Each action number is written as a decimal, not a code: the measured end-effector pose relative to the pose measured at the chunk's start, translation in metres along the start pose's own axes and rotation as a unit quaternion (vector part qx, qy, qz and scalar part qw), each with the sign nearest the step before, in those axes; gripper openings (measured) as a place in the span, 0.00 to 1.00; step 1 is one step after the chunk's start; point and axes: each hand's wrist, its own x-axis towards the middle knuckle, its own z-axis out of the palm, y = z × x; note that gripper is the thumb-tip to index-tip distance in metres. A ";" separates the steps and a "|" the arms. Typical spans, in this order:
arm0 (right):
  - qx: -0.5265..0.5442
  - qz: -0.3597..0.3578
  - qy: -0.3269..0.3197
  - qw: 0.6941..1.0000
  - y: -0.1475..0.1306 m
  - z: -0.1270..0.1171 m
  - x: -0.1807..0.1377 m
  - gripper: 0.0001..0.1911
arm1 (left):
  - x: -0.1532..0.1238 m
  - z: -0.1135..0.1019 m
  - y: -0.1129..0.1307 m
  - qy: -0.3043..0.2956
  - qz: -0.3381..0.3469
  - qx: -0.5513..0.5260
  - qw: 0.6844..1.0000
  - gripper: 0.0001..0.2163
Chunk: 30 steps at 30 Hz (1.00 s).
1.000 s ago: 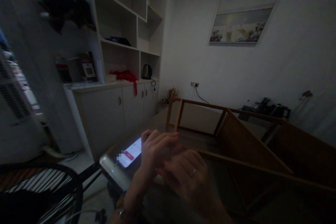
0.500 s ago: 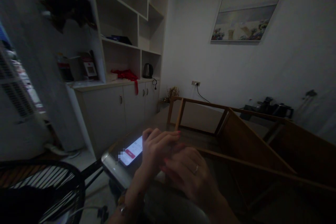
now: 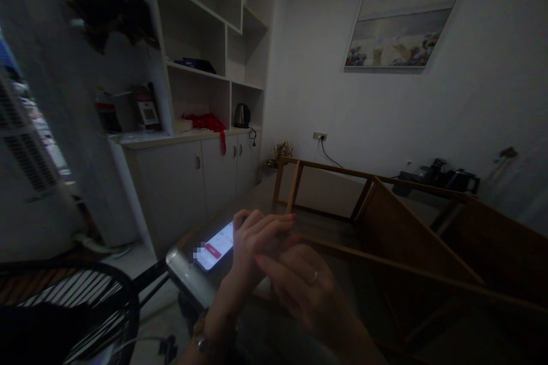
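My left hand (image 3: 256,241) reaches in over the dark tabletop, its fingers stretched out to the right and the thumb bent. Against its palm side, just below, rests my right hand (image 3: 306,285), wearing a ring. The right fingers are bent and pressed together; whatever may be between them is hidden. Red nail polish shows on both hands, and a watch (image 3: 201,333) circles the left wrist. Beside the left hand lies a phone (image 3: 217,245) with a lit screen, partly covered by that hand.
A wooden frame with panels (image 3: 385,211) lies across the right side. At the lower left stands a black slatted chair (image 3: 85,279). A white cabinet (image 3: 171,177) holds a kettle (image 3: 242,116) and red cloth (image 3: 208,122). Dark appliances (image 3: 456,178) stand behind the frame.
My right hand has shifted slightly left along the left palm, and its fingers have changed their bend. The left hand and the phone stay in place.
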 end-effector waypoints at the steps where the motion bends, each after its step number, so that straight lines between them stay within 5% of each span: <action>1: 0.002 0.000 -0.002 1.000 0.001 -0.001 0.000 0.12 | 0.000 0.001 0.000 0.001 -0.001 0.000 1.000 0.07; 9: 0.039 -0.051 -0.055 0.996 0.011 -0.019 0.008 0.07 | -0.003 0.007 -0.003 0.022 0.006 0.011 1.000 0.07; 15: -0.005 -0.069 0.000 0.998 0.009 -0.010 0.005 0.06 | 0.001 0.002 0.001 0.014 0.013 0.007 1.000 0.05; 30: 0.154 0.079 -0.066 0.983 0.008 -0.017 0.008 0.07 | -0.004 0.006 -0.004 0.012 0.007 0.004 1.000 0.08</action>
